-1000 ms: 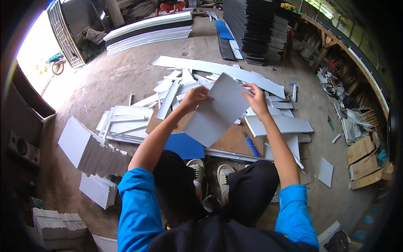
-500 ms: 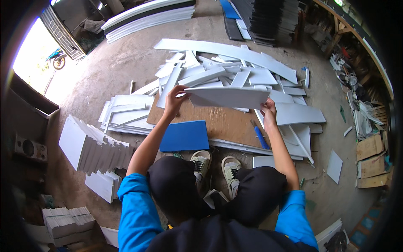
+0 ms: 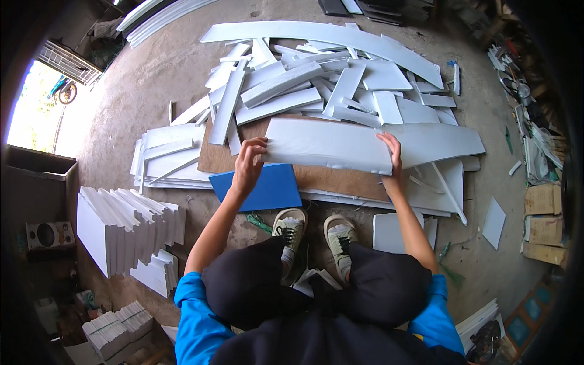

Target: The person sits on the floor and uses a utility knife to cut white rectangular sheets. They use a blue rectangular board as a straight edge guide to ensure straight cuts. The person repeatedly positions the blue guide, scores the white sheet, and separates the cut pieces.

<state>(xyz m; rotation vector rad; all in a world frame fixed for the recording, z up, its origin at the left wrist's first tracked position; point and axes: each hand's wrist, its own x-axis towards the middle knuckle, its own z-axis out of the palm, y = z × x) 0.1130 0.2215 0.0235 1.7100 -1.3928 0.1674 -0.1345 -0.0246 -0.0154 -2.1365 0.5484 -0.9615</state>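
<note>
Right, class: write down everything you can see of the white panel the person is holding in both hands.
The white panel is a long, flat, rectangular sheet, plain and smooth, looking like thin plastic or foam board. It lies nearly level, lengthwise left to right, low over a brown board. The left hand has its grip on the left end, the right hand on the right end. Its near edge looks slightly wavy. Loose white strips lie piled beyond it.

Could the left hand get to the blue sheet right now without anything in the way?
Probably yes: the left hand sits just above the blue sheet, nothing between them, but it grips the white panel now.
</note>
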